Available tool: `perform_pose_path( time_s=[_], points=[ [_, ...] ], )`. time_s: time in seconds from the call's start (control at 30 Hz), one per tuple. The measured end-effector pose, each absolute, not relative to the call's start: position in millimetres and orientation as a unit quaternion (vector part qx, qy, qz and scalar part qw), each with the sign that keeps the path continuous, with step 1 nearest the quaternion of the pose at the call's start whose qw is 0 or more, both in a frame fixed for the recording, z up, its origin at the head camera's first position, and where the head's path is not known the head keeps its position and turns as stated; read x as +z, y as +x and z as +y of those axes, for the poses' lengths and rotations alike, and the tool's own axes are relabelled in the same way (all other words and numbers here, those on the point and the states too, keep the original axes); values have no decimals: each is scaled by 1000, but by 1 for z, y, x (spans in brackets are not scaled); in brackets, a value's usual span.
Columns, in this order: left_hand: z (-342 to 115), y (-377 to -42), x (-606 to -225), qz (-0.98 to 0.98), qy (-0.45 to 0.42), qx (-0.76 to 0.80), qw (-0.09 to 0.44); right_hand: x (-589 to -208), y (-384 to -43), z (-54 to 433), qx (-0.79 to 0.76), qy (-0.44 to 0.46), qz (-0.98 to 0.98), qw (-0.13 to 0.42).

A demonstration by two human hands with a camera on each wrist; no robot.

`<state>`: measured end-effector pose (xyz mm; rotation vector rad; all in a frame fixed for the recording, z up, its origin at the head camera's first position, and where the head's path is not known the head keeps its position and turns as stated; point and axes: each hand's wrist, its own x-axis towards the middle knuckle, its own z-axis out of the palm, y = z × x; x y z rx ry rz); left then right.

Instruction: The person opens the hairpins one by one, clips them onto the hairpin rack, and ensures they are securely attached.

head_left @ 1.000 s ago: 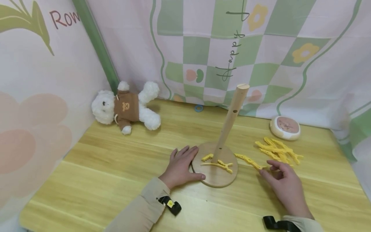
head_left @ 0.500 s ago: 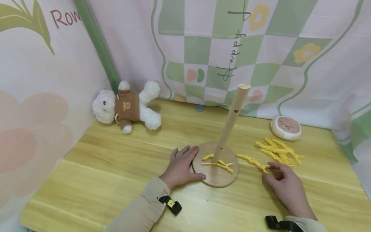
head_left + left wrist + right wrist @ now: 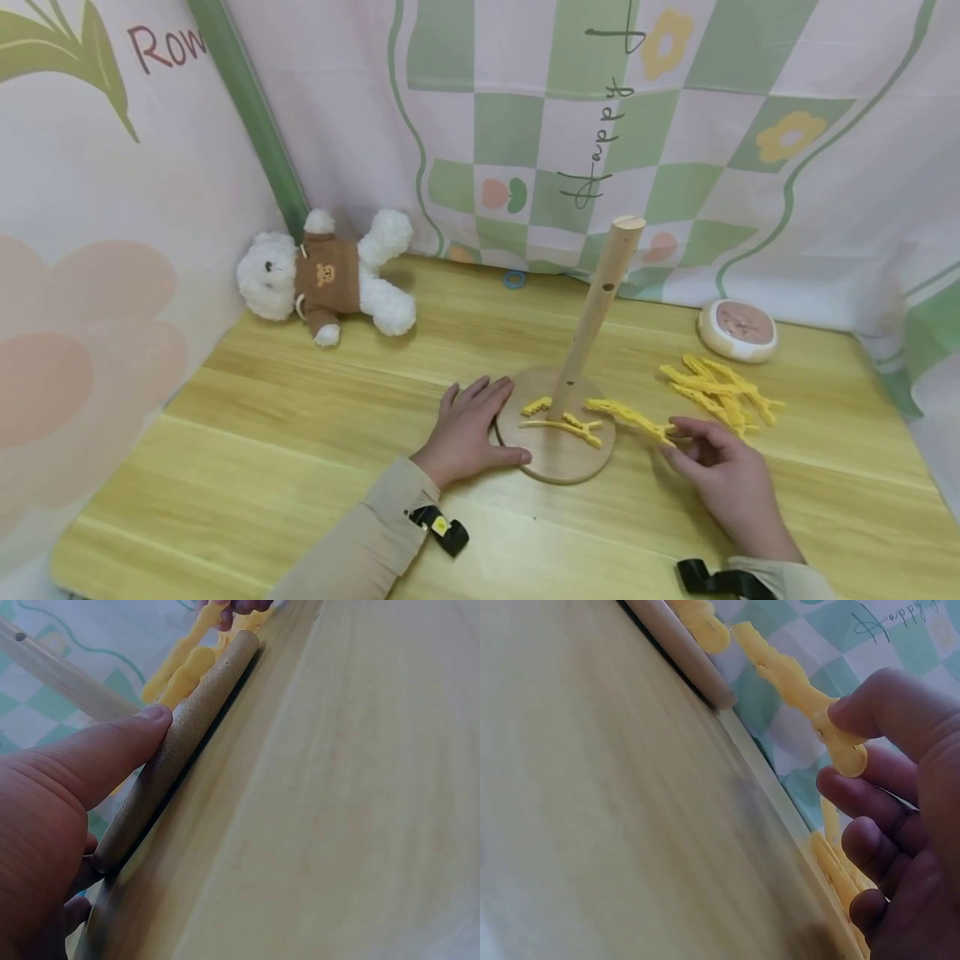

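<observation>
My right hand (image 3: 731, 479) pinches a yellow forked plastic branch (image 3: 633, 418) by its forked end, between thumb and fingers. The branch's other end points left, over the right part of a round wooden base (image 3: 558, 468) in the head view. From that base rises a wooden post (image 3: 596, 308) with holes along it. My left hand (image 3: 468, 437) rests at the base's left edge, fingers spread and thumb laid straight against the rim. Two more yellow plastic pieces, a jagged short one (image 3: 536, 406) and a thin forked one (image 3: 566, 427), are by the post's foot.
A pile of yellow branches (image 3: 723, 390) lies on the table right of the base. Behind it sits a white and pink rounded device (image 3: 738, 331). A plush toy (image 3: 326, 279) lies at the back left, and a small blue ring (image 3: 513, 279) near the curtain.
My right hand closes on the forked end of the yellow branch, then shifts it leftward, so its far end is now over the base. The left hand stays in place.
</observation>
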<state>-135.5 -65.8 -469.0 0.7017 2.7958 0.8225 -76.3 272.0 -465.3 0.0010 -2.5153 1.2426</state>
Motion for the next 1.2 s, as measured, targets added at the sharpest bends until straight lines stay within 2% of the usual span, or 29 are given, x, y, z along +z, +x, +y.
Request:
perform_pose_path(
  time_s=[0.5, 1.2],
  points=[
    [-66, -136, -471, 929, 235, 276, 70, -463, -75, 258, 440, 31, -880, 175],
    [-65, -135, -469, 931, 233, 272, 75, -465, -75, 246, 438, 53, -885, 151]
  ],
)
